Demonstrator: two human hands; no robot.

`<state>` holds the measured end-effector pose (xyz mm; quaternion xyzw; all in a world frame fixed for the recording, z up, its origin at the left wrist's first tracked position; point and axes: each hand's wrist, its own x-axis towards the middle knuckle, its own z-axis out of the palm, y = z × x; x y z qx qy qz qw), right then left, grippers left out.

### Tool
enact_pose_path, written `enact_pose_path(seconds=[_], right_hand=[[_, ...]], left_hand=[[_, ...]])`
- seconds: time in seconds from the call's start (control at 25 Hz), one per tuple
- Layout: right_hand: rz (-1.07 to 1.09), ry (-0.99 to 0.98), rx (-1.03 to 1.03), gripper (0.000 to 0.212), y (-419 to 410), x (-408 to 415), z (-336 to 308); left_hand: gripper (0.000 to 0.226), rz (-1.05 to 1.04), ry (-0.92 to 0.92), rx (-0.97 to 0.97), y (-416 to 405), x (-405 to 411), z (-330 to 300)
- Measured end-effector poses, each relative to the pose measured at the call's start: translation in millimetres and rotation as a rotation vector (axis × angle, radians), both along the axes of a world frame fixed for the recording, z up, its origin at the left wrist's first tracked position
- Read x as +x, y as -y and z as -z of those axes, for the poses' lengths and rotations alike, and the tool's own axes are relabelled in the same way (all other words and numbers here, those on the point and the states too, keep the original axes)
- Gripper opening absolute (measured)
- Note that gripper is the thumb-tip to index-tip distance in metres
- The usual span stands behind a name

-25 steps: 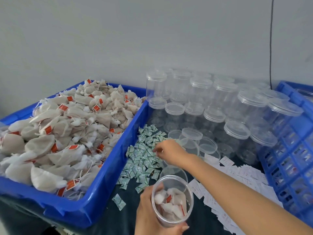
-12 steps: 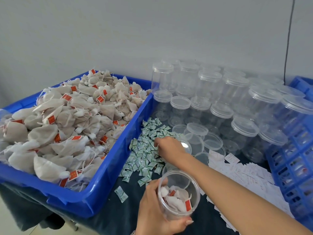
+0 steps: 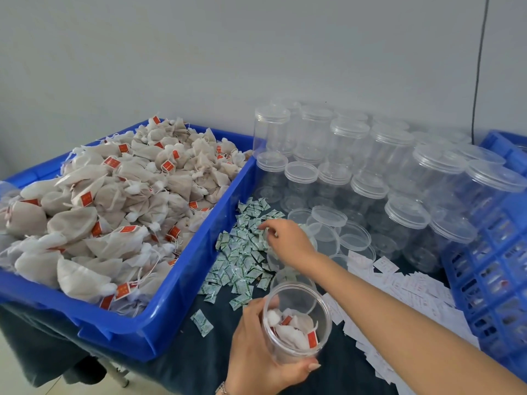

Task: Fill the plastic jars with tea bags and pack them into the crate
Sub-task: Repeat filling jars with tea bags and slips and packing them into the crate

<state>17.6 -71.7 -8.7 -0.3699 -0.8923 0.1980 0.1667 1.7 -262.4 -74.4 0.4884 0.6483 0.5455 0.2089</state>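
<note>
My left hand (image 3: 256, 349) grips an open clear plastic jar (image 3: 296, 323) low in the middle; several white tea bags with red tags lie inside it. My right hand (image 3: 288, 238) reaches over the pile of small green-and-white sachets (image 3: 242, 252), fingers curled down onto them; whether it pinches one is hidden. A blue tub (image 3: 182, 280) on the left is heaped with tea bags (image 3: 114, 209). The blue slotted crate (image 3: 490, 275) stands at the right edge.
Many empty lidded clear jars (image 3: 370, 166) stand stacked at the back right. Loose lids (image 3: 328, 218) lie beside my right hand. White paper slips (image 3: 405, 289) are scattered under my right forearm. A dark cloth covers the table. A grey wall rises behind.
The view has shifted slightly. My right hand stays over the sachets, its fingers working among them. The jar in my left hand has barely moved.
</note>
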Motion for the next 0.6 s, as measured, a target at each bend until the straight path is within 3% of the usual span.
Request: enact_pose_path(seconds=[0.16,0.28,0.36,0.52,0.6], right_hand=[[0.040,-0.192,-0.067,0.010,12.2,28.3,-42.2],[-0.021,-0.373,-0.149,0.012,37.4,69.9,-77.5],[-0.155,-0.284,-0.191,0.017,62.8,97.1,-91.4],[-0.256,0.104,-0.019,0.016,87.1,127.8,-88.6],[-0.146,0.008,-0.057,0.022,79.7,147.9,-89.1]], left_hand=[[0.093,-0.035,-0.046,0.053,-2.6,-0.1,-1.7],[0.089,-0.035,-0.057,0.050,-9.3,-0.4,-2.1],[0.085,-0.038,-0.063,0.069,-15.6,1.1,-3.0],[0.087,-0.044,-0.096,0.124,-27.6,7.8,-6.9],[0.083,-0.040,-0.091,0.131,-33.8,11.5,-8.1]])
